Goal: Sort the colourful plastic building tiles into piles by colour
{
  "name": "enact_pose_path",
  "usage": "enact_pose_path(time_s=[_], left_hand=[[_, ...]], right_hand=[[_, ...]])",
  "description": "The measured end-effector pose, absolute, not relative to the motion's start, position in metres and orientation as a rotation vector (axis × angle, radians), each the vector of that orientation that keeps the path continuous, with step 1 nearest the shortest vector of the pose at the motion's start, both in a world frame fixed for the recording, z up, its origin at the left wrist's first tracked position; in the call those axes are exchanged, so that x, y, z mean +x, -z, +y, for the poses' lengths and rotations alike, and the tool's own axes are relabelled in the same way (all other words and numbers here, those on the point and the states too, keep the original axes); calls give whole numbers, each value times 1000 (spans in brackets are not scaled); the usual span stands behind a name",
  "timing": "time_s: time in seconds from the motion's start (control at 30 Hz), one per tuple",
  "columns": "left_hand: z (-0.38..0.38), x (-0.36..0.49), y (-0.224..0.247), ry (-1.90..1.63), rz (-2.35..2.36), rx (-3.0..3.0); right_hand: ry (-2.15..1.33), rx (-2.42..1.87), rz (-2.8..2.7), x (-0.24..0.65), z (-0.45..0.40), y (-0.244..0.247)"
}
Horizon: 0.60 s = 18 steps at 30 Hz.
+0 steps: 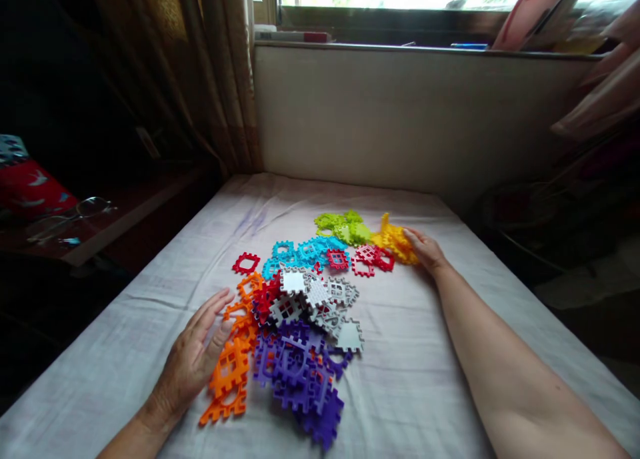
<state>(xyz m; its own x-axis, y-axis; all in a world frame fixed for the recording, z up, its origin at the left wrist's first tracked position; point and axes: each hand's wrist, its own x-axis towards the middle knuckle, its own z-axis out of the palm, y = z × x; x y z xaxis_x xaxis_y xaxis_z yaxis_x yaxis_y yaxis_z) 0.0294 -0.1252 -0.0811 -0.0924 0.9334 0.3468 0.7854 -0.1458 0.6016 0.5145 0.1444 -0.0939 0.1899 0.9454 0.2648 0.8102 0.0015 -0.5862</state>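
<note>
Interlocking plastic pieces lie grouped by colour on a pale cloth. My left hand [193,352], fingers apart, rests beside the orange pieces [229,365] at their left edge. My right hand [425,251] is against the right side of the yellow pile [395,239]; whether its fingers grip a piece is hidden. Green pieces [345,227] sit left of the yellow ones. Blue pieces [307,251] and red pieces [338,259] are nearer. White and grey pieces [317,291] overlap some red ones in the middle, with purple pieces [300,372] in front.
The cloth-covered surface [415,365] ends at a pale wall [400,119] below a window. A curtain [215,79] hangs at the back left. Glasses [93,207] and a red item [33,185] lie on a dark side table. Pink fabric [600,92] hangs at right.
</note>
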Motion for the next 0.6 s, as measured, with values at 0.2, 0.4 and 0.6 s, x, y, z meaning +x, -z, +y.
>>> enact_pose_path(time_s=[0.2, 0.4, 0.6], left_hand=[[-125, 31, 81, -1099, 1881, 1933], [-128, 33, 78, -1176, 1901, 1849], [-129, 35, 77, -1188, 1917, 1822]], right_hand=[[-786, -1306, -1795, 421, 104, 86], [-758, -1259, -1702, 389, 129, 66], [-489, -2002, -1641, 366, 186, 56]])
